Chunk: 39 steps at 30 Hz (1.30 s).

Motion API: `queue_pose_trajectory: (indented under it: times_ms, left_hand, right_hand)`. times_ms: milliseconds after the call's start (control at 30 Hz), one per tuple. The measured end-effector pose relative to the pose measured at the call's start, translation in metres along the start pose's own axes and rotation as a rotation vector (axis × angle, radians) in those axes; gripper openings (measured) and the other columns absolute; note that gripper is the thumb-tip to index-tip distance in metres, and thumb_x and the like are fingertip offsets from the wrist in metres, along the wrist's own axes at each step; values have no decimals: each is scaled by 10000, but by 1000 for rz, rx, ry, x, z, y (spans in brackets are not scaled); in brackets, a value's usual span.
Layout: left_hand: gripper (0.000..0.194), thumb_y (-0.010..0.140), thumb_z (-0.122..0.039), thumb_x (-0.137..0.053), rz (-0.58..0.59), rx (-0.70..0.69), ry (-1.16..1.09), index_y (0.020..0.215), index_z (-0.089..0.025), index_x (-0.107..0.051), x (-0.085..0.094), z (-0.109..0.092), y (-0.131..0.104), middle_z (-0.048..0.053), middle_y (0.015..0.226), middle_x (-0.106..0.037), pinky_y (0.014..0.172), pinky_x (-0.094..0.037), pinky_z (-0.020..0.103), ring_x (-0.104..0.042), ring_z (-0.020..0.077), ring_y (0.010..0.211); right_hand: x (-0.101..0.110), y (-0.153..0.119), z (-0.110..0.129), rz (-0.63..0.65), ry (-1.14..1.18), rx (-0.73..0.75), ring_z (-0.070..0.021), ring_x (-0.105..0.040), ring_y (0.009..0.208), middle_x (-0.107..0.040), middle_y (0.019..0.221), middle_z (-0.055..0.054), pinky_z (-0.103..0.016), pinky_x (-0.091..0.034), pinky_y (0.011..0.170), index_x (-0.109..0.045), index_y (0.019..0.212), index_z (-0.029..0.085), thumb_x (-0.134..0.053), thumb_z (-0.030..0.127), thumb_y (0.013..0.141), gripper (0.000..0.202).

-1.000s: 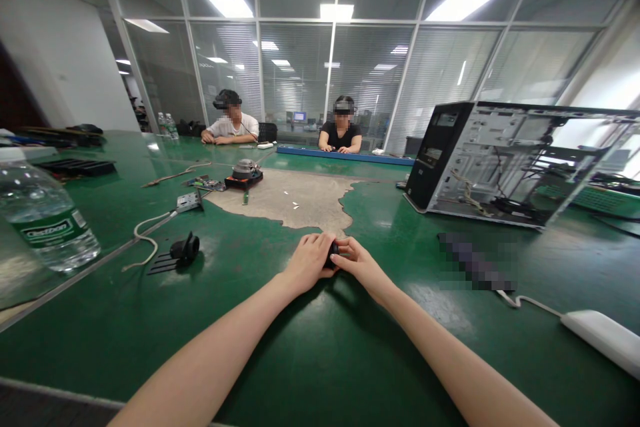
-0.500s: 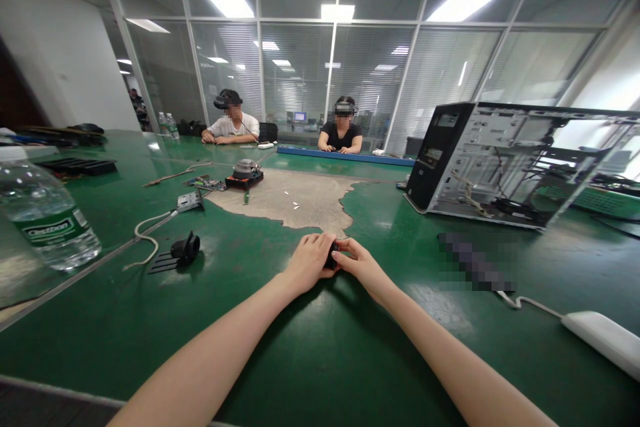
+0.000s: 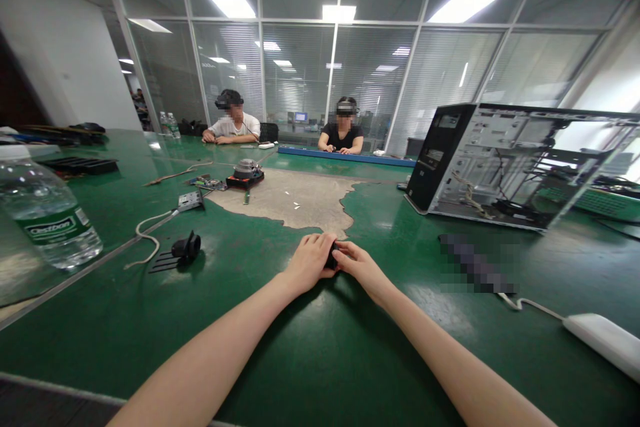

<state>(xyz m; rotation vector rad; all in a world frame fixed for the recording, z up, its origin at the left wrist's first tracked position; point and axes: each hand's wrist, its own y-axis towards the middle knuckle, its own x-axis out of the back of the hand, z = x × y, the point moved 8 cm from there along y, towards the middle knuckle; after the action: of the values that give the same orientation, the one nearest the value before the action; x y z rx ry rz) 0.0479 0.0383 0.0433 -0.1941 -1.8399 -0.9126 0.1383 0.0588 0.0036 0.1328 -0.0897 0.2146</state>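
Between my two hands is a small black part (image 3: 332, 257), mostly covered by fingers, so its kind does not show. My left hand (image 3: 314, 257) wraps round it from the left, fingers curled over the far side. From the right, my right hand (image 3: 356, 259) pinches the same part with thumb and fingertips. Both hands are low over the green table (image 3: 320, 360), just in front of the bare, worn patch (image 3: 310, 197). To their left lies a black plastic piece (image 3: 186, 250) with a round collar and several prongs.
An opened computer case (image 3: 445, 167) stands at right, with a green basket (image 3: 605, 203) behind. A dark pixelated object (image 3: 475, 263) and a white power strip (image 3: 600, 340) lie nearer. Left are a water bottle (image 3: 55, 227), a metal bracket (image 3: 191, 200) and a heatsink-like part (image 3: 245, 175). Two people sit opposite.
Both hands keep the same hold on the small black part, and nothing on the table has moved. The whole view has shifted very slightly.
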Motion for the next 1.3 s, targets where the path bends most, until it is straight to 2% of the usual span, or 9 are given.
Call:
queue_pose_trajectory:
  times_ms: [133, 367, 500, 700, 900, 1067, 1300]
  left_hand:
    - [525, 665, -250, -627, 9, 10, -16, 1089, -209, -321, -1, 1, 1, 51, 1066, -487, 849, -333, 361, -448, 218, 1011]
    - [529, 663, -264, -634, -1, 11, -7, 1085, -206, -321, -2, 1, 1, 47, 1053, -490, 845, -334, 363, -452, 215, 998]
    - [537, 661, -275, -639, -1, 4, 2, 1087, -204, -319, -2, 1, 1, 51, 1058, -492, 846, -334, 360, -450, 214, 1004]
    - [533, 662, -260, -630, 16, 14, 11, 1092, -207, -319, -2, 1, 1, 54, 1075, -486, 854, -330, 364, -446, 222, 1020]
    - [547, 648, -256, -648, 5, 4, 13, 1088, -208, -326, -1, 0, 0, 44, 1059, -493, 848, -335, 353, -451, 218, 1001]
    - [551, 650, -266, -650, -7, -3, 19, 1090, -200, -326, -1, 1, 0, 46, 1050, -495, 841, -337, 351, -457, 214, 985]
    - [555, 643, -233, -647, -4, -8, 23, 1094, -195, -327, -1, 0, 0, 50, 1058, -492, 839, -341, 351, -459, 219, 981]
  right_hand:
    - [-3, -4, 6, 46, 50, 3, -123, -554, 737, -567, 868, -17, -271, -448, 676, -517, 917, 200, -632, 347, 645, 330]
    - [-3, -2, 2, -17, 90, 1, -113, -549, 653, -585, 746, 6, -259, -445, 619, -524, 851, 210, -575, 418, 678, 275]
    - [1, 3, -3, -46, 36, 2, -126, -554, 675, -603, 783, -15, -288, -441, 660, -553, 928, 201, -582, 402, 670, 328]
    - [-1, 0, 6, 28, 33, 36, -145, -554, 794, -583, 919, -31, -289, -440, 705, -554, 908, 200, -638, 336, 626, 324]
    - [-2, -1, 2, -7, 89, 10, -118, -547, 687, -591, 787, -8, -261, -437, 643, -540, 867, 213, -592, 394, 668, 274]
    - [2, 4, -3, -57, 49, 13, -141, -550, 712, -612, 812, -29, -293, -432, 671, -577, 887, 193, -604, 411, 640, 330]
    - [-3, -4, 6, 7, 37, 40, -141, -553, 769, -593, 858, -15, -288, -434, 699, -523, 882, 214, -621, 372, 647, 299]
